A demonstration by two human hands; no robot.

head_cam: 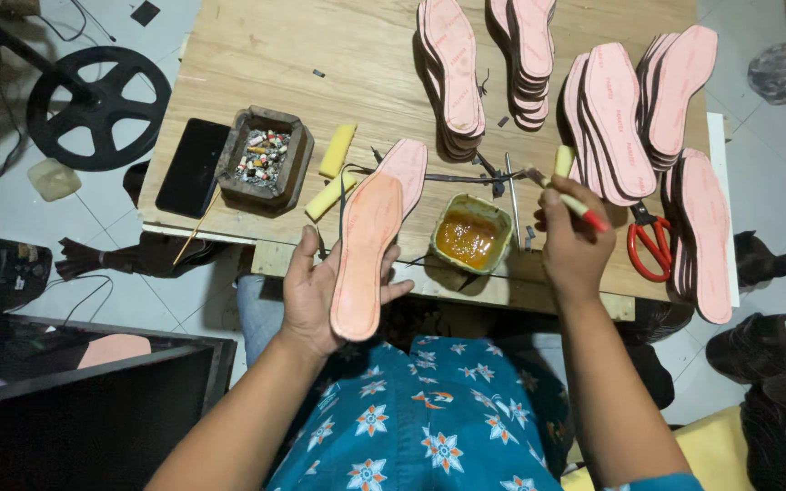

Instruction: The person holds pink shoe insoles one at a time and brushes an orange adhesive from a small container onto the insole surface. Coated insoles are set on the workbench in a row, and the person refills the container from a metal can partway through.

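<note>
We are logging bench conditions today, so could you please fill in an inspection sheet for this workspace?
Surface: wooden worktable, bare at top left.
Job's things: pink insole; red-handled brush; tub of amber glue; insole stacks.
Clutter: tray of small bits, black phone, yellow blocks, red scissors.
Grippers: left hand holds the insole; right hand holds the brush.
Cables: thin cords on floor.
Surroundings: tiled floor, black wheel.

Bright overhead light on the pale wooden tabletop; dim, shadowed lower-left corner, sharp focus, wide-angle bending at edges
</note>
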